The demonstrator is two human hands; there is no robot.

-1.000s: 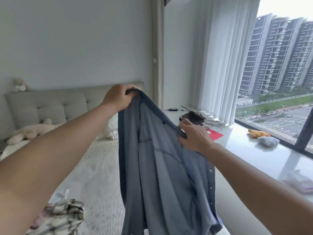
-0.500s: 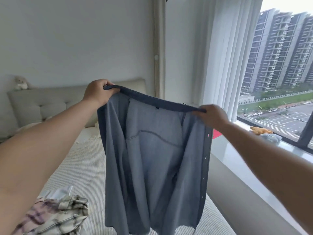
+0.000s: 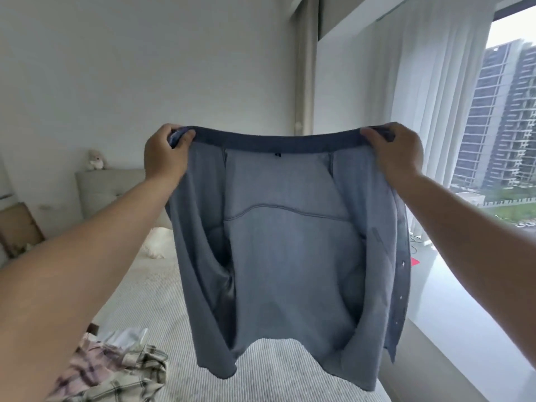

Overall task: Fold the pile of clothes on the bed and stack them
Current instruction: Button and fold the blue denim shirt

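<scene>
Both hands [image 3: 282, 152] pinch the blue shirt [image 3: 290, 242] by its collar ends; the apparently unbuttoned fronts may bunch when laid down.

Both arms reached forward and up, well apart, the left hand [image 3: 164, 158] and right hand [image 3: 398, 153] each curled, pinching a blue shirt's [image 3: 290, 242] collar ends.

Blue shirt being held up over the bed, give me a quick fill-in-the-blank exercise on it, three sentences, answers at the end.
1. The blue shirt is held up by ____ hands.
2. The left hand and the right hand grip it at the ____.
3. The plaid garment lies on the ____.

Missing words: two; collar; bed
</scene>
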